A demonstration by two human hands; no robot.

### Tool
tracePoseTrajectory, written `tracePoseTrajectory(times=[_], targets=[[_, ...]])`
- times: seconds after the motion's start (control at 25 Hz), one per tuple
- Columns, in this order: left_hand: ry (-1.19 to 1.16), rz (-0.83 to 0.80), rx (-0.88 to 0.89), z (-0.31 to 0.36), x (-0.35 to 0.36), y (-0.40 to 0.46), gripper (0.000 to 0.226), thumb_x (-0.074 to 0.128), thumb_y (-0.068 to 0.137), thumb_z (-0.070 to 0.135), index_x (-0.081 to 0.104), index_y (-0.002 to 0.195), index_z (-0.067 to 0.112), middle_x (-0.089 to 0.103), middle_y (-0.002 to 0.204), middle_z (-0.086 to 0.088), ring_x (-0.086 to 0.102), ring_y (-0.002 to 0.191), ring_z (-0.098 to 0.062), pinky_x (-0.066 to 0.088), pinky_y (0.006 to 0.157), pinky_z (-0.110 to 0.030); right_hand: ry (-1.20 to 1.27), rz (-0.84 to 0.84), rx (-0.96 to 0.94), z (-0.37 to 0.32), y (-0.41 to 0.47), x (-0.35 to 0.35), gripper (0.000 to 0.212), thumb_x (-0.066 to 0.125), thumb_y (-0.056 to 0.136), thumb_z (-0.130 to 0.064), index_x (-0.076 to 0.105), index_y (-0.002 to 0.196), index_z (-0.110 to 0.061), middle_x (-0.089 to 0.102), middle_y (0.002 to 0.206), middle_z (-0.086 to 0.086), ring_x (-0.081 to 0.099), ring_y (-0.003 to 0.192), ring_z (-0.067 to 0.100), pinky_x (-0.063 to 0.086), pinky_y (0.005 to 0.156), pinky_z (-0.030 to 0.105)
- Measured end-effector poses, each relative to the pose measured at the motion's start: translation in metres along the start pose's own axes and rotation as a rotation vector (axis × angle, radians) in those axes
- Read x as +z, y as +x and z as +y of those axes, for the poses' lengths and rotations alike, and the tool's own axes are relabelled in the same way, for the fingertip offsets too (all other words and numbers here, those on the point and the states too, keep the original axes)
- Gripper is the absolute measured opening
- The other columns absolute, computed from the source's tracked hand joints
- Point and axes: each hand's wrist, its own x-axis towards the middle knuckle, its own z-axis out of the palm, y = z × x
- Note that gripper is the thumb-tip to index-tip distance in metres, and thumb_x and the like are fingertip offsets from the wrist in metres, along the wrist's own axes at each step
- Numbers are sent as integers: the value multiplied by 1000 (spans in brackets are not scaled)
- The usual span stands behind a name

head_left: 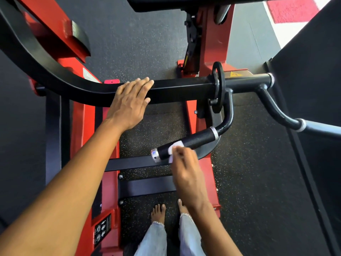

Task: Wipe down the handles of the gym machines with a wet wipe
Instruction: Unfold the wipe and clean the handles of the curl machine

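Observation:
A black foam-covered handle (195, 140) with silver end caps juts toward me from the machine's black lever arm (184, 88). My right hand (186, 170) pinches a small white wet wipe (174, 147) against the handle's near part, close to the silver cap. My left hand (130, 101) lies flat with straight fingers on the black lever arm, left of the handle. A second handle (321, 127) with a grey-blue grip sticks out at the right edge.
The machine's red frame (84, 122) runs down the left and centre, with black crossbars (145, 186) below the handle. A black pad (177, 3) hangs at the top. My bare feet (158, 212) stand on speckled black rubber floor.

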Motion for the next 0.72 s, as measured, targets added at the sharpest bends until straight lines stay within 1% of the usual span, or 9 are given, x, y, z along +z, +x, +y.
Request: tracePoseTrajectory(times=[0.08,0.12,0.28,0.36,0.4,0.48,0.52,0.64,0.72], targets=[[-5,-3,-4,1,0,0,48,38,99,24,28,146,16,34,150,-4,32,136,-26,21,108,-42,-232,253,-57,23,6,-12,14,49,93,-7,59,100,-2,56,98,9,56,81,26,50,72,35],[-7,1,-3,1,0,0,48,39,99,24,29,145,16,34,149,-4,32,135,-26,22,108,-43,-256,338,-30,32,9,-18,17,46,94,-7,60,98,3,55,99,13,56,82,25,52,72,36],[-4,19,0,0,1,0,48,36,98,26,30,145,16,36,148,-5,34,134,-27,22,107,-42,-129,539,143,36,15,-25,5,53,89,2,58,90,4,50,102,14,54,86,22,52,72,36],[-6,18,-3,1,1,0,48,37,98,25,30,145,16,36,148,-5,34,134,-26,22,107,-42,-31,584,225,28,15,-19,4,59,86,0,55,88,2,47,99,9,53,82,15,53,70,31],[-9,20,-4,2,0,0,48,38,98,24,30,145,16,37,148,-5,34,134,-26,21,107,-42,31,605,255,23,15,-15,9,63,84,0,55,87,1,45,97,6,52,80,7,52,70,23],[-10,28,-5,2,1,0,47,40,98,23,31,144,16,37,148,-5,34,133,-27,22,107,-42,98,627,289,12,13,-6,14,65,79,6,54,85,2,44,91,6,50,81,-8,42,70,2],[-8,31,-5,2,1,0,47,41,98,22,32,144,16,37,147,-5,35,133,-27,22,106,-42,125,614,309,7,10,0,14,65,78,8,54,84,1,45,89,6,49,80,-11,38,68,-3],[0,36,-5,2,3,0,47,39,97,24,32,143,16,38,147,-5,36,132,-27,23,105,-42,282,519,384,-11,-3,25,15,63,82,3,53,85,-9,47,88,4,53,73,4,43,64,3],[3,35,-4,1,3,0,48,36,96,26,32,143,16,38,147,-5,36,132,-26,23,105,-41,314,456,404,-23,-11,42,17,62,83,0,51,83,-14,48,87,1,51,73,7,42,63,5]])
